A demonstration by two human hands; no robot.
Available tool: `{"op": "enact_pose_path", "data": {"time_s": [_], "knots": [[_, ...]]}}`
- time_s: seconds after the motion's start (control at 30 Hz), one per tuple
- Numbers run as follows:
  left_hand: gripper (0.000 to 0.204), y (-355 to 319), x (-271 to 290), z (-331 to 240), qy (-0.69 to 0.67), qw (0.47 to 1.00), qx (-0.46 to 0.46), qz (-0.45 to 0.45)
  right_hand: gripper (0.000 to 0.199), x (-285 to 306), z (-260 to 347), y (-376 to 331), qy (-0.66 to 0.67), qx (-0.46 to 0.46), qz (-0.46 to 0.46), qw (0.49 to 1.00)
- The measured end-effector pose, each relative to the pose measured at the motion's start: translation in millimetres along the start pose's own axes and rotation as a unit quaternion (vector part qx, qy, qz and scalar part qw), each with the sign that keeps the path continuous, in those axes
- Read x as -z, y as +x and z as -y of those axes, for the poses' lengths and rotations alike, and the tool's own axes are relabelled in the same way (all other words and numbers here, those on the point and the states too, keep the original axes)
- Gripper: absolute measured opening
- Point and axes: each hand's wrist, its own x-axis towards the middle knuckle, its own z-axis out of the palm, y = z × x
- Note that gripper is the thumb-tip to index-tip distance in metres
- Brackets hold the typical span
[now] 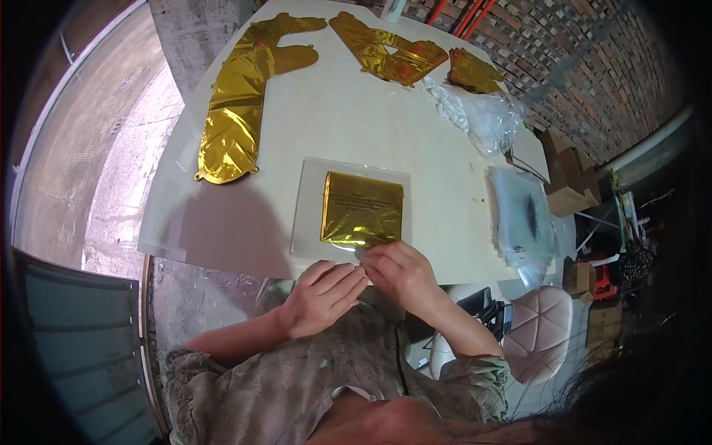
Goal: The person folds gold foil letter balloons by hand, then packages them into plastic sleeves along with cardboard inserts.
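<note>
- Hands meet at the near edge of the white table, just in front of the person's body.
- Left hand lies palm down with its fingers loosely together, the tips touching the near edge of a clear plastic sleeve; it grips nothing.
- Right hand is curled, its fingertips pinching the sleeve's near edge beside the left fingertips.
- Inside the sleeve sits a folded gold foil square, lying flat just beyond both hands, its lower edge almost under the right fingertips.
- Farther back lie flat gold foil balloons: a long one on the left, another at the far middle, and a smaller one to its right.
- Crumpled clear plastic and a stack of clear bags lie along the table's right side, well apart from the hands.
</note>
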Motion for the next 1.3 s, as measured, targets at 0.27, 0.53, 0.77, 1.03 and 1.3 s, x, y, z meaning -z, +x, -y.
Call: {"op": "enact_pose_path", "data": {"time_s": [0.27, 0.53, 0.77, 1.03, 1.3], "knots": [[0.038, -4, -8, 4, 0.019, 1.0, -0.006, -0.013, 0.028, 3, 11, 5, -0.085, 0.021, 0.02, 0.996], [0.04, -6, 16, -5, -0.125, 0.952, 0.04, -0.275, 0.037, 25, 3, 8, -0.089, 0.064, -0.099, 0.989], [0.041, 24, 9, 11, -0.534, 0.673, 0.484, -0.165, 0.039, 12, -2, 1, -0.149, 0.102, -0.09, 0.979], [0.047, 50, 20, 1, -0.587, 0.65, 0.465, -0.13, 0.044, 19, 0, 7, -0.191, 0.028, -0.054, 0.98], [0.039, 70, 41, 52, -0.477, 0.769, 0.377, -0.196, 0.019, 60, -13, -27, 0.246, -0.305, -0.315, 0.864]]}}
